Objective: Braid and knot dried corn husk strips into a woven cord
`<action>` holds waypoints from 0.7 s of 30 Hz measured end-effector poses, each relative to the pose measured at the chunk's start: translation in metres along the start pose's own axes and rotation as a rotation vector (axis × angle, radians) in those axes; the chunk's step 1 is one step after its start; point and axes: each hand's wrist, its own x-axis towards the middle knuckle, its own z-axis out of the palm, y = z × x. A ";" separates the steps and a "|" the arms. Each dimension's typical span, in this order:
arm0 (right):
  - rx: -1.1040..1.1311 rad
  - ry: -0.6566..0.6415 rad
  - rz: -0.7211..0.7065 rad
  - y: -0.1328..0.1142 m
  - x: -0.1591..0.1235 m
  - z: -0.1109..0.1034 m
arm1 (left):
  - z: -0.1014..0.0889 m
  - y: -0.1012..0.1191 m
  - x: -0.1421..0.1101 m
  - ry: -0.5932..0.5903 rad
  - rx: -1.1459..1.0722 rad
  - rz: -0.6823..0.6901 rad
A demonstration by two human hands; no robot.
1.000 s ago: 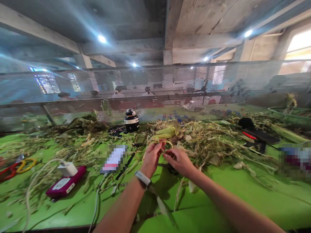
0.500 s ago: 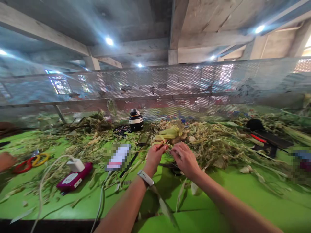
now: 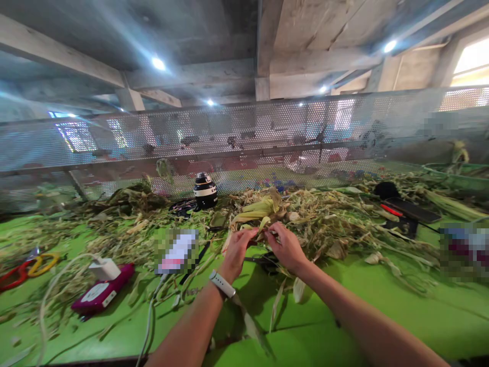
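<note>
My left hand (image 3: 237, 251), with a white watch band (image 3: 222, 284) on its wrist, is closed in a pinch on a pale corn husk strip (image 3: 264, 222). Opposite it, my right hand (image 3: 286, 248) pinches the same strip, its fingertips close to those of the left. Part of the strip curls up above the fingers; the rest is hidden by them. Just beyond lies a bundle of yellow-green husks (image 3: 257, 209). Under the hands, a dark object (image 3: 267, 261) is partly covered and I cannot tell what it is.
Loose husks (image 3: 328, 229) litter the green table (image 3: 362, 311). To the left lie a phone (image 3: 178, 251), a magenta power bank (image 3: 103, 295) with a white charger (image 3: 104, 268), and scissors (image 3: 42, 264). A black jar (image 3: 205, 191) stands before the perforated screen (image 3: 244, 137).
The view swung left and back right; another person's hand at the left edge has left the picture. My hands stay close together, and the strip now curls up between them.
</note>
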 end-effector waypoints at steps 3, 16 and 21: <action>0.068 0.009 0.061 -0.001 0.001 -0.002 | 0.005 0.005 0.000 -0.073 -0.064 -0.033; 0.078 0.139 0.033 0.002 0.003 -0.001 | 0.003 0.005 0.001 -0.067 -0.076 -0.083; 0.150 0.137 0.141 0.005 0.004 -0.001 | 0.003 0.008 0.000 -0.129 -0.033 -0.087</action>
